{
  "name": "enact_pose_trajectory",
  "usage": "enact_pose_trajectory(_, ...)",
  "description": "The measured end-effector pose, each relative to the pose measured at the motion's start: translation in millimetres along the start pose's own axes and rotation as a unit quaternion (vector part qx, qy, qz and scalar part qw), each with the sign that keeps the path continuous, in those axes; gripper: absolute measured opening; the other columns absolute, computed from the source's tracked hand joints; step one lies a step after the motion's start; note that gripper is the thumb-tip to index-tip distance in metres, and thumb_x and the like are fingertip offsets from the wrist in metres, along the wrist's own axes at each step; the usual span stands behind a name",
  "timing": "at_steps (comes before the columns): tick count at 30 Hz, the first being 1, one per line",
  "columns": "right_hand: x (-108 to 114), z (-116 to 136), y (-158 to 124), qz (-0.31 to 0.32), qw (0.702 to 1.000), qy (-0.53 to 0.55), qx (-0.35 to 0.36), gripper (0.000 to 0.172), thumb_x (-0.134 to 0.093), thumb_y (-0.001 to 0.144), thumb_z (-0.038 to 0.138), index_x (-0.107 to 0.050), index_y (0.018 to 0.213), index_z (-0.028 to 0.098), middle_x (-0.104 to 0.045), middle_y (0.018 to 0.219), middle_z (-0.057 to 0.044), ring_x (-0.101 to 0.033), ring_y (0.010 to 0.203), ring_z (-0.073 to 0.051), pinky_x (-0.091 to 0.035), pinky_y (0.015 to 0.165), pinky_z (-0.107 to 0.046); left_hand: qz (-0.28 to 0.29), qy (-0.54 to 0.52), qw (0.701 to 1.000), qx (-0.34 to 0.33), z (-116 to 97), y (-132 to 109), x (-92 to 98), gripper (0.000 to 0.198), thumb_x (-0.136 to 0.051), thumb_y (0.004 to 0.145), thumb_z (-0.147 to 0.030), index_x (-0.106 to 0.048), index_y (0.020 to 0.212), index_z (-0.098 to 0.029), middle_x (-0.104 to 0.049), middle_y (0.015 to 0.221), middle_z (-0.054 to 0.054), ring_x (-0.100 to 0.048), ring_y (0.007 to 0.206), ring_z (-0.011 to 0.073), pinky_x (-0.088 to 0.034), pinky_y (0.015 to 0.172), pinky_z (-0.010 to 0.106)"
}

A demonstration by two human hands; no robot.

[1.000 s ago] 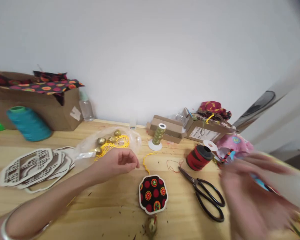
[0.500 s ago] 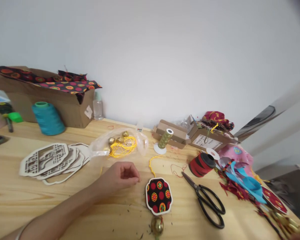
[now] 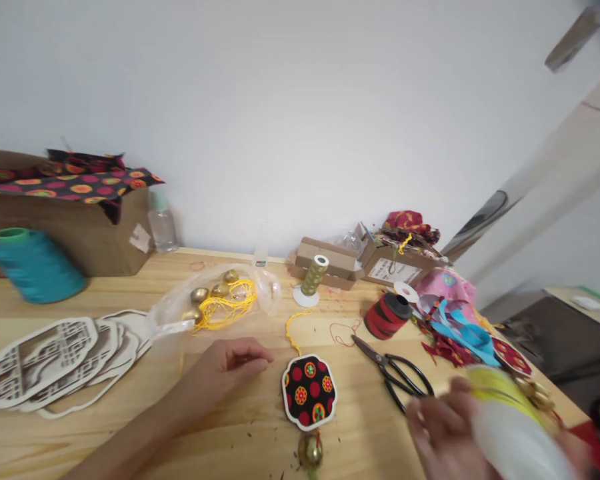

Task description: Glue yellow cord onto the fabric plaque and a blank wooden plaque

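Observation:
My left hand (image 3: 235,363) rests on the table with its fingers loosely curled, a gap between thumb and fingers, holding nothing. Just right of it lies a flat pendant (image 3: 310,392) of black fabric with red and flowered dots in a pale scalloped frame. A yellow braided cord (image 3: 293,332) runs from its top; a brass bell (image 3: 311,451) hangs at its bottom. At the lower right, my right hand (image 3: 447,430) grips a yellow-and-white cylindrical thing (image 3: 517,420), blurred by motion. Black-handled scissors (image 3: 395,370) lie just beyond this hand, which partly covers the handles.
Wooden lattice frames (image 3: 55,360) are stacked at left, beside a clear bag (image 3: 265,293) with bells and yellow cords. A teal thread cone (image 3: 35,267), green spool (image 3: 314,275) and red-black spool (image 3: 387,317) stand farther back. Cardboard boxes (image 3: 327,260) and fabric scraps (image 3: 467,333) line the back right.
My right hand has come into view at the lower right with the yellow-and-white thing. My left hand stays beside the pendant. The whole view has shifted to the right.

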State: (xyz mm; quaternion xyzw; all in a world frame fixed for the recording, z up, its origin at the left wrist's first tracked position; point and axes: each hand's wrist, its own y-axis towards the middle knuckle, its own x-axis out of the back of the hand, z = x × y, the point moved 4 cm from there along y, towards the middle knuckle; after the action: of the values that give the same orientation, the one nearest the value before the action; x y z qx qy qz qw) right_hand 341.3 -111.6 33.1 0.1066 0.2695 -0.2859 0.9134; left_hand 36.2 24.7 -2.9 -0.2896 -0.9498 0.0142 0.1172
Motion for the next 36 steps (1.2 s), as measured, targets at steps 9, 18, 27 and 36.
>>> enact_pose_trajectory(9, -52.9, -43.5, 22.7, -0.054, 0.949, -0.271, 0.151, 0.033, -0.071, 0.056, 0.042, -0.06, 0.072, 0.015, -0.068, 0.065, -0.006, -0.063, 0.056, -0.022, -0.051, 0.051, -0.032, 0.023, 0.122, 0.991, -0.05, -6.3, -5.4, -8.5, 0.035, -0.037, 0.086, -0.044, -0.05, 0.064, -0.02, -0.052, 0.064, -0.003, -0.049, 0.064, 0.0147, -0.041, 0.059, 0.022)
enact_pose_trajectory(18, -69.1, -63.6, 34.4, 0.121, 0.892, -0.344, 0.267, 0.043, -0.066, 0.064, 0.034, -0.057, 0.103, 0.017, -0.064, 0.078, -0.009, -0.063, 0.069, -0.024, -0.052, 0.055, -0.035, 0.081, 0.226, 0.937, -0.255, -21.5, -14.2, -29.8, 0.009, -0.051, 0.085, -0.03, -0.058, 0.081, -0.027, -0.064, 0.107, -0.009, -0.056, 0.101, 0.0134, -0.032, 0.098, 0.023)
enact_pose_trajectory(27, -59.2, -71.5, 29.4, 0.158, 0.873, -0.352, 0.297, 0.052, -0.065, 0.07, 0.039, -0.051, 0.117, 0.021, -0.063, 0.078, -0.007, -0.061, 0.063, -0.021, -0.053, 0.057, -0.035, 0.09, 0.325, 0.869, -0.362, -21.3, -8.8, -37.3, 0.008, -0.054, 0.084, -0.034, -0.058, 0.083, -0.027, -0.065, 0.11, -0.012, -0.051, 0.108, 0.008, -0.012, 0.106, 0.017)
enact_pose_trajectory(36, -62.0, -66.4, 26.9, 0.118, 0.83, -0.426, 0.34, 0.049, -0.065, 0.065, 0.043, -0.056, 0.106, 0.018, -0.061, 0.076, -0.005, -0.059, 0.065, -0.021, -0.05, 0.064, -0.036, 0.111, 0.309, 0.883, -0.334, -11.3, -6.0, -37.0, 0.01, -0.05, 0.086, -0.034, -0.058, 0.085, -0.029, -0.062, 0.115, -0.011, -0.049, 0.114, 0.0088, -0.004, 0.107, 0.018)
